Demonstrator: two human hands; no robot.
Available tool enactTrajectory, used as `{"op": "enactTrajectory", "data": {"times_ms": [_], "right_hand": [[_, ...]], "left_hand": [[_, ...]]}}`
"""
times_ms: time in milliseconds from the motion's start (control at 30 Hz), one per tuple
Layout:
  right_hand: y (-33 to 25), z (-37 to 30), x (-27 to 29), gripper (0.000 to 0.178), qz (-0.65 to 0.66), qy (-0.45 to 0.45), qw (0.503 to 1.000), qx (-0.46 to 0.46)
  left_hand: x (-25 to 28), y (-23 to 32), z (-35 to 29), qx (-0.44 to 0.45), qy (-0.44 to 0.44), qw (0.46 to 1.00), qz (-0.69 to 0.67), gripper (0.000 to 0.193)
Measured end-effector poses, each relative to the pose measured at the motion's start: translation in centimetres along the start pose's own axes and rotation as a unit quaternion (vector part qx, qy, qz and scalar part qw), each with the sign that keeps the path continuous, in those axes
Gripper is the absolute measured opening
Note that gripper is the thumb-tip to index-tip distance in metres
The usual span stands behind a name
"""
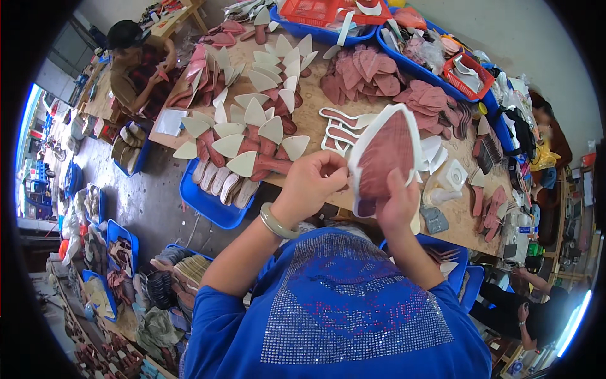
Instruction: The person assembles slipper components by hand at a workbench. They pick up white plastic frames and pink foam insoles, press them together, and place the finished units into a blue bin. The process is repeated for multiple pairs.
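Note:
I hold a pointed shoe upper piece [382, 158], dusty pink with a white edge, up in front of me. My left hand [314, 183] pinches its left white edge, a pale green bangle on that wrist. My right hand [396, 202] grips it from below, thumb lying on the pink face. Under it, on the wooden table [315, 114], lie white cut-out strips [338, 129].
Rows of pink uppers with cream pointed toes [252, 126] fill the table's left. Piles of pink pieces [366, 72] and blue trays [410, 60] line the far side. A blue tray of insoles [211, 189] sits below the edge. One person sits far left [136, 66], others at right.

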State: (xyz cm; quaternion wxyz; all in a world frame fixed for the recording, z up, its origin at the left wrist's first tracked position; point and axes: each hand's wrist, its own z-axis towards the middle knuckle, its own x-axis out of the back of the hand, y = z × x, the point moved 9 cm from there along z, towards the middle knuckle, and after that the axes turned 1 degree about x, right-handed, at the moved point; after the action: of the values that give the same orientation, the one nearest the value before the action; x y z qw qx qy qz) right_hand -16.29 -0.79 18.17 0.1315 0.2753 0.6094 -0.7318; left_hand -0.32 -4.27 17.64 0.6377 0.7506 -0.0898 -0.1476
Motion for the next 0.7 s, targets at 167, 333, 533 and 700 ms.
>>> {"op": "enactTrajectory", "data": {"times_ms": [167,333,533,700], "right_hand": [[-0.6,1.5,0.7,0.025,0.026,0.011,0.998,-0.053],[-1.7,3.3,3.4,0.024,0.041,0.049,0.998,-0.012],[-1.9,2.8,1.6,0.026,0.024,0.012,0.999,0.030],[-2.1,2.1,-0.2,0.028,0.039,-0.020,0.999,0.014]], "left_hand": [[-0.7,3.4,-0.3,-0.062,-0.110,0.979,0.160,0.007],[0.1,2.5,-1.6,0.069,-0.224,0.971,-0.050,0.015],[-0.7,1.9,0.8,-0.071,-0.079,0.994,0.035,0.041],[-2.7,2.8,0.8,-0.037,-0.047,0.997,0.044,0.019]]}}
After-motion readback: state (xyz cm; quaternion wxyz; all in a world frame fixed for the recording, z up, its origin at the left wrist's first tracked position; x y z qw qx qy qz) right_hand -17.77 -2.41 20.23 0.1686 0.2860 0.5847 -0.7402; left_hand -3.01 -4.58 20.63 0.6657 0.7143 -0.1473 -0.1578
